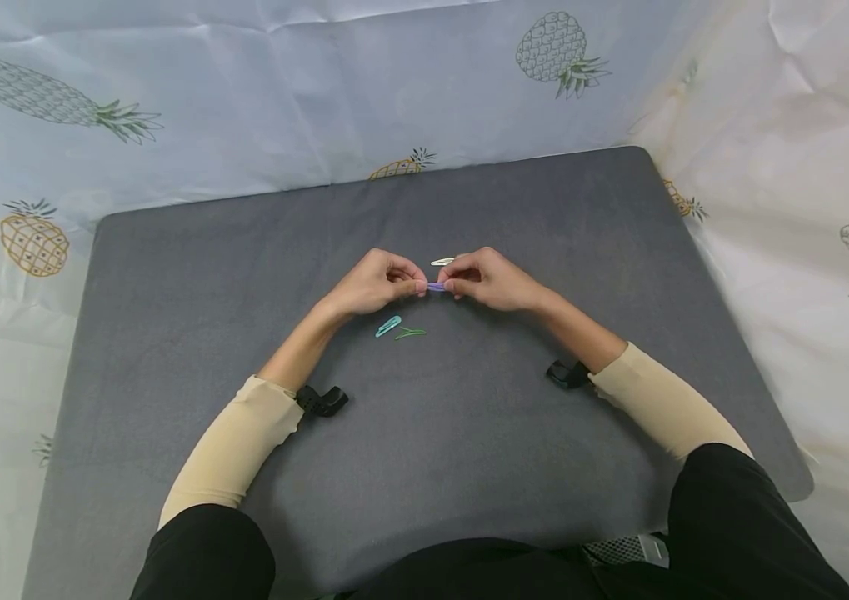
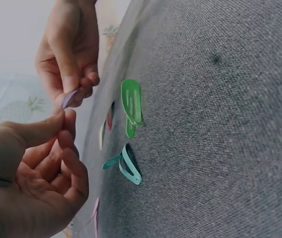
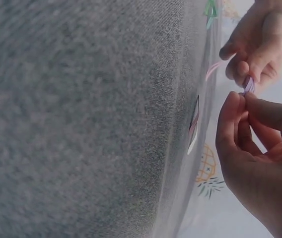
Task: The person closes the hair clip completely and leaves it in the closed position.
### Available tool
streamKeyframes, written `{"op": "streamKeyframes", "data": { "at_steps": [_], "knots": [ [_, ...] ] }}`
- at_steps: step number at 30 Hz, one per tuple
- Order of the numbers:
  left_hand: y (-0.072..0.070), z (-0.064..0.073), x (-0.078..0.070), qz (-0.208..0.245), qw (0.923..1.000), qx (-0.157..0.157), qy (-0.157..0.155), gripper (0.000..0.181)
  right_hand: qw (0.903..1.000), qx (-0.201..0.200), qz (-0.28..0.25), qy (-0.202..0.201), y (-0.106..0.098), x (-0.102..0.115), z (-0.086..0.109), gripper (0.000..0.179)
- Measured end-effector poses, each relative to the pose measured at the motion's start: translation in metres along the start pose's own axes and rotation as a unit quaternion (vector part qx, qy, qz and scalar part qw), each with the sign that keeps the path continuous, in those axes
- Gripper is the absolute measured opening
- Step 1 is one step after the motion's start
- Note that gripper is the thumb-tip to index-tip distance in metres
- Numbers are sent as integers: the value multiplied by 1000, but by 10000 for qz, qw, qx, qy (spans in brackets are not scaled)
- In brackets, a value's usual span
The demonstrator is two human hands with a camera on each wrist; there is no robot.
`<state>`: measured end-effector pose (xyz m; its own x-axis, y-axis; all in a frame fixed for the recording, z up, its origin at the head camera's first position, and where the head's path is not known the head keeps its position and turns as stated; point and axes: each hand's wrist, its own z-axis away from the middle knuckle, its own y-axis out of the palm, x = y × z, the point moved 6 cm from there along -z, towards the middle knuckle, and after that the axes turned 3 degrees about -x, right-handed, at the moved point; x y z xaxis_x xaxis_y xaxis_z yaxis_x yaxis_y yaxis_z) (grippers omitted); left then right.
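Observation:
A small purple hair clip (image 1: pixel 435 287) is held between both hands, above the grey table. My left hand (image 1: pixel 379 282) pinches one end of it with thumb and fingertips. At the other end, my right hand (image 1: pixel 494 280) pinches it the same way. Parts of the clip are hidden by the fingertips. Nearer to me, just below the left hand, lie a teal hair clip (image 1: pixel 388 326) and a green hair clip (image 1: pixel 411 332). In the left wrist view the green clip (image 2: pixel 131 104) and teal clip (image 2: pixel 129 166) both stand ajar.
Beyond the hands lies a pale hair clip (image 1: pixel 442 262). A pink clip (image 3: pixel 213 70) shows in the right wrist view, and a reddish one (image 2: pixel 109 118) in the left wrist view. The grey table (image 1: pixel 424 442) meets a pineapple-print curtain (image 1: pixel 244 100) at its back.

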<state>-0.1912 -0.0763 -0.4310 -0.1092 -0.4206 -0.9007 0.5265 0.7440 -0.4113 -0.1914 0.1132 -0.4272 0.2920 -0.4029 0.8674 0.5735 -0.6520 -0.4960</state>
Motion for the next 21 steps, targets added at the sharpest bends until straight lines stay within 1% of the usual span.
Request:
{"op": "streamKeyframes", "data": {
  "at_steps": [3, 7, 13, 21],
  "knots": [
    [0, 0, 1, 63, 9999, -104, -10, 19, 9999, -71, -29, 72, -1, -2, 0, 16],
    [-2, 0, 2, 156, 9993, -329, -26, 20, 9996, -200, -116, 187, -2, -4, 1, 15],
    [-2, -1, 0, 264, 9980, -582, -4, 16, 9984, -314, -288, 377, -3, -5, 1, 13],
    [-3, -1, -3, 262, 9960, -787, 324, 11, 9966, -309, -620, 455, -3, -7, 0, 16]
  ]
}}
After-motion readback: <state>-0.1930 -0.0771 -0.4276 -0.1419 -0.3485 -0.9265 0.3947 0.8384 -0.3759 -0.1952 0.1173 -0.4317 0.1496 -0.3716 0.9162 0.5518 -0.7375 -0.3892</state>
